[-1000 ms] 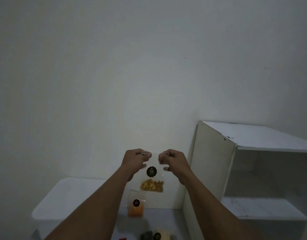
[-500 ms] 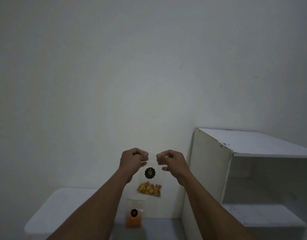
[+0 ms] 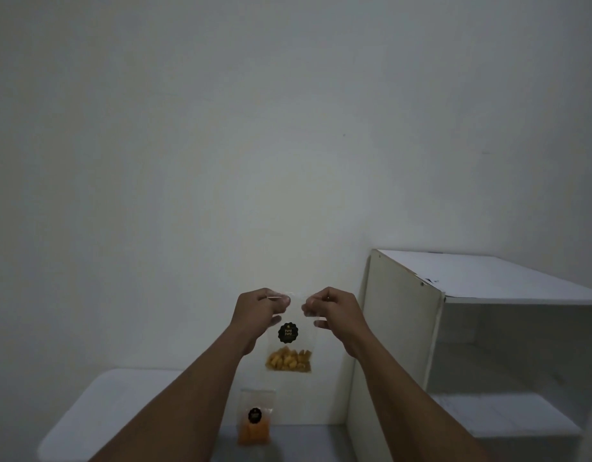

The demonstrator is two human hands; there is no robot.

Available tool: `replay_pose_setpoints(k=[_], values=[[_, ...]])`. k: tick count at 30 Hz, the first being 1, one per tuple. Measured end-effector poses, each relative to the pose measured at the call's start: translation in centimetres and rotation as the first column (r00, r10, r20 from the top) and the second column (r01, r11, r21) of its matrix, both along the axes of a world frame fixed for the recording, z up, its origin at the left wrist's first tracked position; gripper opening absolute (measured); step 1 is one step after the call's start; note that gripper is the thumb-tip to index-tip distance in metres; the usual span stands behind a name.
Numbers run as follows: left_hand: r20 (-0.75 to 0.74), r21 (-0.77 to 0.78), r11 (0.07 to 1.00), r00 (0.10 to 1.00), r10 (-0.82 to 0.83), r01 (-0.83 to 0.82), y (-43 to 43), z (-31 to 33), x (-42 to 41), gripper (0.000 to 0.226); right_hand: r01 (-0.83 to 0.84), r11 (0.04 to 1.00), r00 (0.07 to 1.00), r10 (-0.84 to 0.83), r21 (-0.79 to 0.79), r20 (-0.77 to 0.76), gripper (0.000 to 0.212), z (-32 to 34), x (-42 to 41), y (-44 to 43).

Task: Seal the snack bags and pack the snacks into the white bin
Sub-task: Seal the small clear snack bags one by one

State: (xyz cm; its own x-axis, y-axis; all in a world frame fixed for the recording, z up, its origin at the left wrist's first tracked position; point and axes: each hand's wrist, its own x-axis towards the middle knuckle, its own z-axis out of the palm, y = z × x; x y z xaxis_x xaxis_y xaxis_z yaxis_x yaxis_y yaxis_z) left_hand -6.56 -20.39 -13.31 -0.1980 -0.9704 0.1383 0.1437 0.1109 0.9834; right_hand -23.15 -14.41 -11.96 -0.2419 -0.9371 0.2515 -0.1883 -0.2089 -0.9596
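A clear snack bag (image 3: 289, 348) with a round black sticker and yellow snack pieces at its bottom hangs in the air before the wall. My left hand (image 3: 258, 311) pinches its top left corner and my right hand (image 3: 334, 311) pinches its top right corner. Below it a second clear bag (image 3: 255, 425) with orange snacks and the same black sticker stands upright against the wall. The white bin (image 3: 98, 405) sits at the lower left, its lid on, partly hidden by my left forearm.
A white open shelf unit (image 3: 454, 328) stands at the right, its side panel close to my right hand. A plain pale wall fills the upper view. A grey surface (image 3: 308, 441) lies below the bags.
The view has tilted upward, so the bin, shelf and orange bag sit lower in frame. Both hands still pinch the bag's top corners, held at about the same spacing.
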Motion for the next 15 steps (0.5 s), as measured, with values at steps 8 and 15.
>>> replay_pose_setpoints(k=[8, 15], values=[[0.014, 0.001, 0.997, 0.996, -0.083, 0.083, 0.4, 0.5, -0.7, 0.009, 0.016, 1.000, 0.998, -0.017, -0.016, -0.054, 0.008, 0.0, -0.2, -0.3], [0.080, -0.090, 0.995, 0.997, -0.023, 0.030, -0.3, 0.4, -1.0, 0.010, -0.001, 1.000, 0.995, 0.000, -0.012, -0.097, 0.009, -0.2, -0.2, -0.6]])
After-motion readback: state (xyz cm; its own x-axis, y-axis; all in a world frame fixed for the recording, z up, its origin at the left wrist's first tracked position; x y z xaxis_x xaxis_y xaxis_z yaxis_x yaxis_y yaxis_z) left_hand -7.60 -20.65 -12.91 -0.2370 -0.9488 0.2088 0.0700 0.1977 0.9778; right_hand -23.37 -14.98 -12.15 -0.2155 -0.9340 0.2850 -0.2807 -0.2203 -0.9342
